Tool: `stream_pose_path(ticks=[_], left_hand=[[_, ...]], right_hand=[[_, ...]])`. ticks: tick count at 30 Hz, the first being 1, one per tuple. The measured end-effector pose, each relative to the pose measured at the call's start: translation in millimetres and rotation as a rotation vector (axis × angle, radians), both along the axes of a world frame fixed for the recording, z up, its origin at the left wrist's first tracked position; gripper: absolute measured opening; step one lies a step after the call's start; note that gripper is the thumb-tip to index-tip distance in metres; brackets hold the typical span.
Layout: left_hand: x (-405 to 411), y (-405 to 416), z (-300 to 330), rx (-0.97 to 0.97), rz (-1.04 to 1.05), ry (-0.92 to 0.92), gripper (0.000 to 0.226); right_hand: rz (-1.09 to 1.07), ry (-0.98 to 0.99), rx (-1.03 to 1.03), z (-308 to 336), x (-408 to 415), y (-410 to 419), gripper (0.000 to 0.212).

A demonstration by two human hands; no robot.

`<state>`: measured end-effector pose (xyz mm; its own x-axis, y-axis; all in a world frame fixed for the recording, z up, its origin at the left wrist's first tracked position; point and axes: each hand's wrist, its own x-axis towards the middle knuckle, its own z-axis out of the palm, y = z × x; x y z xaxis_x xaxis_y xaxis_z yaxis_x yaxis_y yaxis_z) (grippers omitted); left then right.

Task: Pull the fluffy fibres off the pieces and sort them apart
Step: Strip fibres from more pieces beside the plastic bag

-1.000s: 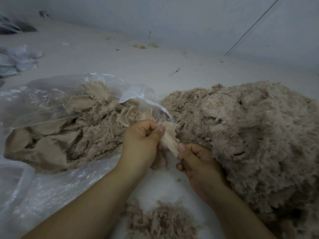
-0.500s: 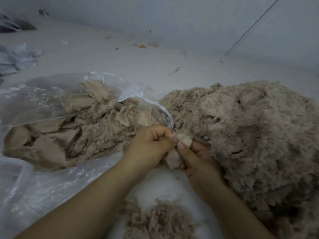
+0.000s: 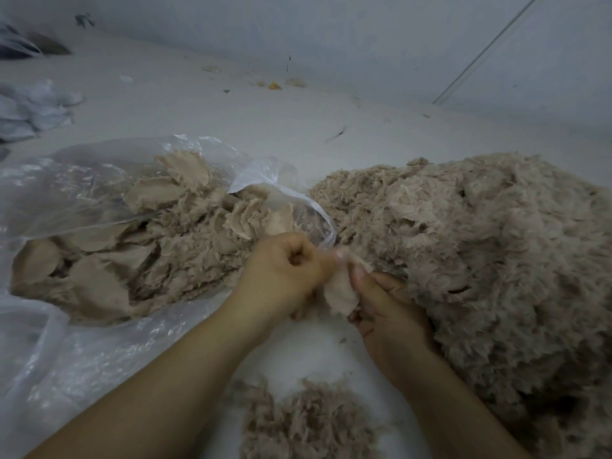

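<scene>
We see a big heap of fluffy fibres filling the right side of the white surface, pressing right up against our right hand. A smaller tuft pile lies near the bottom edge between our forearms. On the left, a clear plastic bag lies open on its side, holding tan pieces mixed with fluff; its loose rim curls up just behind our left hand. Between both hands we hold one pale piece: the left hand is curled into a fist pinching its top edge, the right thumb and fingers pinch it from the other side. Crumpled white material sits at the far left edge. Beyond the bag and heap the surface runs bare, with small scraps, up to the wall.
</scene>
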<state>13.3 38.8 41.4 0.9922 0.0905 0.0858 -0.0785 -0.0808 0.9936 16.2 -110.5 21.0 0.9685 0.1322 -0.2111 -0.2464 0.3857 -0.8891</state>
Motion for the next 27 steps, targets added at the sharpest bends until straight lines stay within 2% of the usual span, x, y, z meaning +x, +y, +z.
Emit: stream_pose_path(ticks=[1,3,6,8,12,14,18,20,22,25,27], left_hand=[[-3.5,-2.6,1.0,0.069,-0.09,0.027,0.037],[-7.0,-7.1,0.0,0.203,-0.165,0.011,0.053],[-5.2,-7.1,-0.5,0.109,-0.212,-0.008,0.067],[-4.8,-1.6,1.0,0.057,-0.277,0.008,0.064],[-5.4,7.0,0.9,0.012,-0.391,-0.028,0.05],[-7.0,4.0,-0.2,0.072,-0.327,-0.115,0.042],[-4.8,-1.2,-1.2,0.438,-0.157,-0.459,0.022],[1.5,4.0,1.6,0.643,0.029,-0.639,0.012],[8.3,15.7,4.1,0.794,0.279,-0.729,0.012],[13.0,35.1,6.5,1.031,0.525,-0.635,0.022],[16.6,42.1,6.9,1.262,0.473,-0.426,0.024]], right_hand=[[0.005,-0.007,-0.018,1.3,0.4,-0.1,0.06],[-0.001,-0.009,-0.032,2.0,0.9,0.5,0.061],[-0.042,-0.011,-0.026,-0.8,1.2,0.0,0.052],[-0.019,-0.027,-0.026,-2.5,0.8,-0.4,0.047],[-0.017,-0.027,-0.083,-4.9,2.7,-0.3,0.052],[-0.017,-0.057,-0.084,-6.0,4.9,-1.8,0.035],[0.054,-0.105,-0.1,-6.1,6.4,-5.0,0.023],[0.046,-0.092,-0.093,-4.1,7.1,-4.8,0.024],[0.034,-0.063,-0.087,-2.8,8.4,-4.5,0.024],[0.041,-0.061,-0.101,-2.4,7.0,-4.0,0.025],[0.046,-0.064,-0.119,-2.5,5.8,-3.8,0.024]])
